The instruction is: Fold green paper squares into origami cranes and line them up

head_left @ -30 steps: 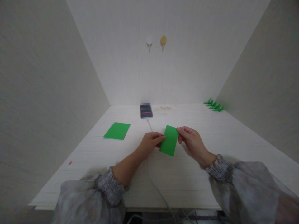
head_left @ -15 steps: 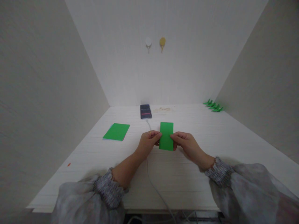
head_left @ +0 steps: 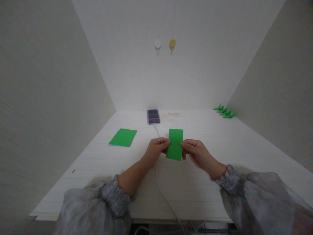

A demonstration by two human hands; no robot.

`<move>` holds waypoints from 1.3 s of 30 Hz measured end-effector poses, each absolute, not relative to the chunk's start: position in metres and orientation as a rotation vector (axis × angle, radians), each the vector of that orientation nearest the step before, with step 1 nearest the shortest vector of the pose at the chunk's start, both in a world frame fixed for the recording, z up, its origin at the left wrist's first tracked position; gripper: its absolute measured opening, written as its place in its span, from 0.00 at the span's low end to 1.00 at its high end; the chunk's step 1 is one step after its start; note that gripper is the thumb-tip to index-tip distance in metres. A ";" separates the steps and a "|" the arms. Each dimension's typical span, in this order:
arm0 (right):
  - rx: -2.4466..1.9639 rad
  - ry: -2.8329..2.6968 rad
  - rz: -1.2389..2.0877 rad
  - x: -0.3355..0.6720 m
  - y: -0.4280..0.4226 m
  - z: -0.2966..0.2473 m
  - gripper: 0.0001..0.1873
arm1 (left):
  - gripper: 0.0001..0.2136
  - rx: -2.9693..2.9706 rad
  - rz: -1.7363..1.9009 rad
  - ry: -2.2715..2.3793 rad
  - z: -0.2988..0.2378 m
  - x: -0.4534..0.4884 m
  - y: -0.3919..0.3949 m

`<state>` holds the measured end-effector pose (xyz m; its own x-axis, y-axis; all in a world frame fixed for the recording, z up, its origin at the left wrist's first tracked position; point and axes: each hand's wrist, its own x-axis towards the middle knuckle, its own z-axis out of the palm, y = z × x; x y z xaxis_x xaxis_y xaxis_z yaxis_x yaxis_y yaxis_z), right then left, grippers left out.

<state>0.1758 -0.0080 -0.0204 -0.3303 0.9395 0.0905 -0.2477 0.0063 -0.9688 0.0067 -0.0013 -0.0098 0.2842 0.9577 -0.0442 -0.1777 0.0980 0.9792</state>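
Observation:
A narrow green rectangle of paper (head_left: pixel 175 144) is held up over the table between my two hands. My left hand (head_left: pixel 157 146) pinches its left edge, thumb in front. On the opposite edge, my right hand (head_left: pixel 195 149) grips the paper between thumb and fingers. Whether the paper is one layer or folded, I cannot tell. To the left lies a stack of square paper (head_left: pixel 123 137), green on top, with other colours peeking out at its edges. Several folded green paper figures (head_left: pixel 225 112) stand in a row at the back right.
A dark device (head_left: pixel 153 117) with a blurred screen rests near the back wall. Its white cable (head_left: pixel 161 192) runs under my left hand to the front edge of the white table (head_left: pixel 93 160). An orange scrap (head_left: pixel 73 171) lies at left. Two hooks (head_left: pixel 172 43) are on the wall.
The green paper is slightly more tilted, its lower end a little nearer to me. Both hands keep their hold. The whole view has shifted slightly.

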 end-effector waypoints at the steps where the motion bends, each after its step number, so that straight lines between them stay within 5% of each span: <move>1: -0.796 -1.274 1.535 0.176 -0.008 -0.021 0.10 | 0.11 1.137 1.033 0.893 -0.010 0.006 -0.002; 12: -0.746 -1.282 1.704 0.177 -0.010 -0.022 0.11 | 0.14 1.144 0.957 0.801 -0.013 0.005 -0.003; 30: -0.875 -1.224 1.489 0.177 -0.003 -0.025 0.07 | 0.11 1.155 1.017 0.903 -0.014 0.006 0.002; 39: -0.751 -1.266 1.543 0.174 -0.010 -0.017 0.13 | 0.12 1.111 1.056 0.860 -0.007 0.006 -0.001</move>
<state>0.1742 -0.0097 -0.0175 -0.3425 0.9328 0.1120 -0.2915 0.0078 -0.9565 0.0060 -0.0005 -0.0075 0.2882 0.9571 -0.0304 -0.2237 0.0981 0.9697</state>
